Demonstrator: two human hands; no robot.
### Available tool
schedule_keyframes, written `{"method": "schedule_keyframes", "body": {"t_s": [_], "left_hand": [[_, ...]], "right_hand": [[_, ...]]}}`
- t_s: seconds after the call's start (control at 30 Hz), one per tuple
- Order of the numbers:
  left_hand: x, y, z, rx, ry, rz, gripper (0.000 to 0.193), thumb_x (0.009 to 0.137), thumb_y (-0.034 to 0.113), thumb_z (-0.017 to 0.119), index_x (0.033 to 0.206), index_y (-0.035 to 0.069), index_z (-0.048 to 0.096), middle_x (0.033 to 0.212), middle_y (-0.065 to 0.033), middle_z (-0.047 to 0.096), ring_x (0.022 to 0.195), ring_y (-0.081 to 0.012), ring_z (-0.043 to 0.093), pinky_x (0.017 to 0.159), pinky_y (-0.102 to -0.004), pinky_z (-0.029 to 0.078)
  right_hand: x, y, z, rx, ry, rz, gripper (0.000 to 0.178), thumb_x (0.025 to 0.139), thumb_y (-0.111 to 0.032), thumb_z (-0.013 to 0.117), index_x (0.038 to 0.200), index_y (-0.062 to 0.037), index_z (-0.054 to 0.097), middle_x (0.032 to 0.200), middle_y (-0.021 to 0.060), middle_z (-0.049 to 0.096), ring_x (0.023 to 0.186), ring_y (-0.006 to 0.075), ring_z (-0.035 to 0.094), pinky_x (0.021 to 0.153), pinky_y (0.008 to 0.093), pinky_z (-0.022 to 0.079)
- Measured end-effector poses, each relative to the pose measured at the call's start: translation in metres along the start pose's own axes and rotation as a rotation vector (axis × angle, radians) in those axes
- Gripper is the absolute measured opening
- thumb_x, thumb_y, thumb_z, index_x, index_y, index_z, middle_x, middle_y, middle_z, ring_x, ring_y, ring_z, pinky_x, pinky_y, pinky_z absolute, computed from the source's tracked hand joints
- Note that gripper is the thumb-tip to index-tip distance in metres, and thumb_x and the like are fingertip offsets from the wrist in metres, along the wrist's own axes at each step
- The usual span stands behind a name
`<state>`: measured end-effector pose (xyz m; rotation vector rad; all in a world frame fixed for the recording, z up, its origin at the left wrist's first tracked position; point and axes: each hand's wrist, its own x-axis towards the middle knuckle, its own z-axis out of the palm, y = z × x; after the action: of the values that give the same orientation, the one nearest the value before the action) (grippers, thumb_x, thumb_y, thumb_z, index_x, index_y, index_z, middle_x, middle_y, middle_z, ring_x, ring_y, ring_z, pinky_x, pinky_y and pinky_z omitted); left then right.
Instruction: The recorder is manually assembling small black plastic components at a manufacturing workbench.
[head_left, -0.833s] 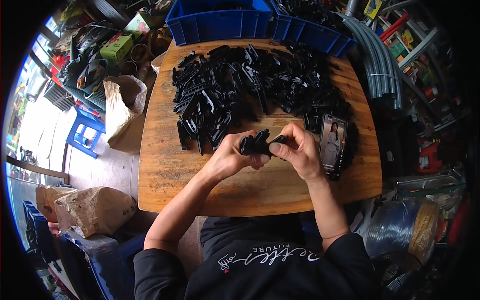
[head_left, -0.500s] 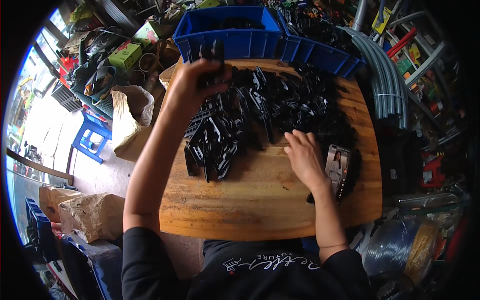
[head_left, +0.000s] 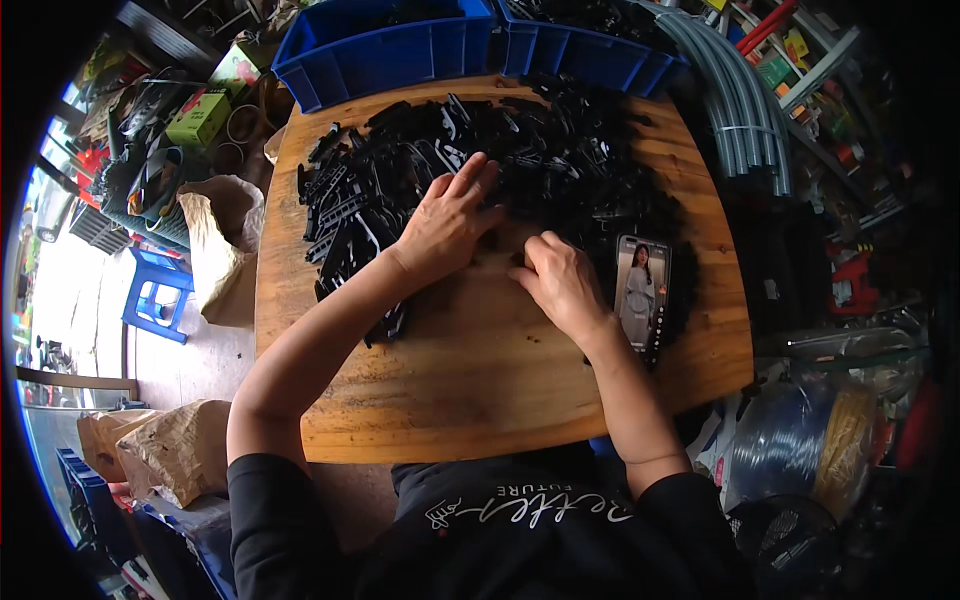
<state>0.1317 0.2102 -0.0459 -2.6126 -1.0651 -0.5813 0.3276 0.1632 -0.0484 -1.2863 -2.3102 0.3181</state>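
Observation:
A broad heap of black plastic parts [head_left: 345,205], long and slatted or clip-like, covers the far half of the wooden table [head_left: 450,400]. Over the heap's near middle edge is my left hand [head_left: 445,225], its fingers stretched out and thumb apart, with nothing visible in it. To its right, my right hand [head_left: 562,280] is closed with the fingers curled in; whatever it may pinch is hidden. A phone [head_left: 640,290] with a lit screen showing a person lies right of that hand, among more black parts.
Two blue bins [head_left: 385,65] holding dark parts stand at the table's far edge. Left of the table are an open paper sack [head_left: 225,240] and a blue stool [head_left: 158,292]. Grey pipes [head_left: 735,110] curve down at the far right, and a clear coil [head_left: 785,450] sits lower right.
My left hand has come down from near the bin to the heap, and the black pieces it held no longer show in it. My right hand has shifted left and curled; the view has tilted.

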Motion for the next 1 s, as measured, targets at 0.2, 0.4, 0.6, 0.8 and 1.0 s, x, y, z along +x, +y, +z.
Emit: {"method": "schedule_keyframes", "body": {"t_s": [0.2,0.4,0.6,0.8,1.0], "left_hand": [[-0.013,0.008,-0.003,-0.005,0.049,-0.052,0.026,0.074,0.011,0.057,0.1,0.01,0.058,0.129,-0.0159,0.047,0.125,-0.0295,0.039,0.089,-0.0398,0.039],[-0.04,0.054,-0.052,-1.32,0.192,-0.82,0.022,0.097,0.023,0.046,0.107,0.005,0.052,0.07,-0.0001,0.052,0.058,-0.0067,0.046,0.053,-0.0217,0.038],[-0.073,0.085,-0.046,-1.942,0.066,-0.895,0.033,0.093,0.03,0.044,0.11,0.004,0.054,0.077,0.0009,0.051,0.067,-0.0077,0.044,0.061,-0.0217,0.034],[-0.073,0.093,-0.056,-1.483,-0.021,-0.748,0.035,0.084,0.022,0.065,0.108,0.0,0.052,0.083,-0.0044,0.056,0.079,-0.0115,0.049,0.072,-0.025,0.04],[-0.076,0.096,-0.049,-0.876,-0.011,-0.575,0.037,0.088,0.03,0.061,0.104,-0.001,0.049,0.072,-0.0161,0.059,0.064,-0.026,0.059,0.057,-0.0356,0.044]], "right_hand": [[-0.016,-0.02,-0.009,0.334,-0.005,-0.043,0.024,0.079,-0.009,0.067,0.099,-0.0017,0.055,0.066,0.011,0.058,0.059,0.0229,0.058,0.055,0.0332,0.046],[-0.031,-0.031,-0.022,0.816,-0.027,0.025,0.017,0.087,-0.008,0.059,0.1,-0.0016,0.05,0.086,0.0022,0.059,0.072,0.0057,0.052,0.064,0.0193,0.044],[-0.039,-0.043,-0.021,0.789,-0.023,-0.069,0.015,0.086,-0.004,0.061,0.101,-0.0002,0.059,0.098,0.0061,0.062,0.086,0.0107,0.056,0.072,0.0212,0.047],[-0.033,-0.051,-0.021,0.588,0.145,-0.239,0.015,0.078,0.0,0.069,0.092,-0.0004,0.064,0.088,0.0061,0.059,0.078,0.0151,0.06,0.066,0.0232,0.052],[-0.033,-0.042,-0.017,0.677,0.085,-0.171,0.019,0.077,-0.003,0.072,0.095,0.0001,0.066,0.088,0.0035,0.057,0.078,0.01,0.056,0.065,0.021,0.047]]}}
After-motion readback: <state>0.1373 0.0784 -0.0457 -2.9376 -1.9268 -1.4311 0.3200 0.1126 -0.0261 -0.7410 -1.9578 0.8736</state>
